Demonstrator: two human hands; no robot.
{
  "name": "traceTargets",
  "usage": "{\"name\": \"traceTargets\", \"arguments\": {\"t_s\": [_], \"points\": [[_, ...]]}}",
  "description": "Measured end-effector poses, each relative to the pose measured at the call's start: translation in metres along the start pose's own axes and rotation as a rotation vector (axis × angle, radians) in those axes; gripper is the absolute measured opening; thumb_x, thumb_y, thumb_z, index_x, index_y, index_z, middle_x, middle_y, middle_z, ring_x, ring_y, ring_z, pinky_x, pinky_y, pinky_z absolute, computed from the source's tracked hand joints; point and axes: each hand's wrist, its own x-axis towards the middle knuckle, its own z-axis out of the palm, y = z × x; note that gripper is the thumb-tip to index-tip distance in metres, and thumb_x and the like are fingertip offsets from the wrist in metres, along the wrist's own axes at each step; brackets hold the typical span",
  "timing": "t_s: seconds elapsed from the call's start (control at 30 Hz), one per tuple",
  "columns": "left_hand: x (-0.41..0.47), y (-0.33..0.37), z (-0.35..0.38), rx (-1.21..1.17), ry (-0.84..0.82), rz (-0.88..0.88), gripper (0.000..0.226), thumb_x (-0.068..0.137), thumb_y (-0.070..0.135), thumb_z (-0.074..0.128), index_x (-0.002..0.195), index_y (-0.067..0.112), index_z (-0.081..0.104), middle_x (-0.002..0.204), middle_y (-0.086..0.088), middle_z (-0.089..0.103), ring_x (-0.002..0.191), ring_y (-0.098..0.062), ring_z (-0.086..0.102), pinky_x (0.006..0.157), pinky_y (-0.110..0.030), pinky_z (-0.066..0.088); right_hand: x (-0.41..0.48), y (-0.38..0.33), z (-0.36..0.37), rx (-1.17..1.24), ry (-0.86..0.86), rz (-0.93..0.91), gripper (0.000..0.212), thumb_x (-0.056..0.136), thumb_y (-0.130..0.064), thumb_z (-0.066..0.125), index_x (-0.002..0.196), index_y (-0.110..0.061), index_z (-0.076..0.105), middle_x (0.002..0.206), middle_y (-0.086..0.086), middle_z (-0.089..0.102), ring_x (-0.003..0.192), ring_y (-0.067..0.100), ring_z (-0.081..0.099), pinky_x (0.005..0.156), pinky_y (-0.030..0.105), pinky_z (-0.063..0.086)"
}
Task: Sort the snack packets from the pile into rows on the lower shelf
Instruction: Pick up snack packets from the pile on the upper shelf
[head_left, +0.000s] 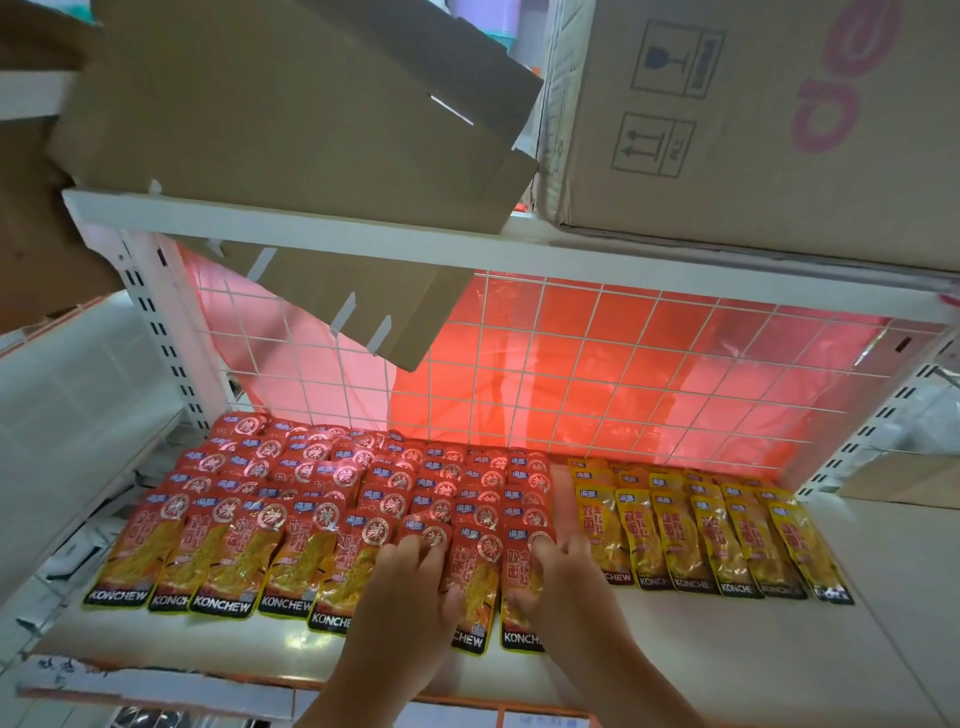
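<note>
Left hand (410, 587) and right hand (566, 577) are curled round adjoining red packets (475, 571), held near the lower shelf's (675, 649) front edge (long axes front to back); yellow packets (727, 545) are ranged just beyond the right hand.

Red packets (311, 525) filled the left and middle of the lower shelf (675, 675), each with a yellow-orange picture, a round silver seal, a small blue tag and white KONCHEW lettering on a black band. To the right, yellow packets (727, 540) carried red characters. The shelf was white, and so was the wire grid (568, 358), over glowing red plastic (623, 332). Above was plain brown cardboard (291, 114); the right box (779, 130) bore pink lettering.
</note>
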Motion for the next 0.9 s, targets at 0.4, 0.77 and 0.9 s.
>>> {"name": "traceTargets", "arguments": {"t_s": [0.4, 0.77, 0.9], "points": [[0.007, 0.002, 0.0, 0.154, -0.083, 0.141, 0.059, 0.072, 0.059, 0.076, 0.125, 0.036, 0.067, 0.116, 0.001, 0.065, 0.094, -0.022, 0.059, 0.072, -0.035, 0.058, 0.001, -0.001, 0.004, 0.095, 0.056, -0.055, 0.05, 0.078, -0.034, 0.09, 0.116, -0.018, 0.06, 0.167, -0.017, -0.009, 0.108, 0.01, 0.061, 0.079, 0.007, 0.054], [0.012, 0.015, -0.002, 0.267, -0.099, 0.109, 0.07, 0.055, 0.067, 0.091, 0.116, 0.036, 0.075, 0.106, -0.003, 0.07, 0.086, -0.028, 0.063, 0.063, -0.041, 0.05, 0.002, -0.002, 0.0, 0.111, 0.048, -0.04, 0.049, 0.079, -0.029, 0.089, 0.117, -0.015, 0.062, 0.165, -0.02, -0.012, 0.107, 0.016, 0.065, 0.078, 0.016, 0.059], [0.011, 0.012, 0.001, 0.264, -0.098, 0.098, 0.07, 0.055, 0.067, 0.09, 0.115, 0.035, 0.075, 0.107, -0.004, 0.071, 0.086, -0.029, 0.064, 0.063, -0.043, 0.051, 0.002, 0.0, 0.001, 0.128, 0.042, -0.043, 0.048, 0.081, -0.03, 0.088, 0.117, -0.018, 0.059, 0.165, -0.019, -0.009, 0.107, 0.015, 0.065, 0.077, 0.014, 0.058]]}}
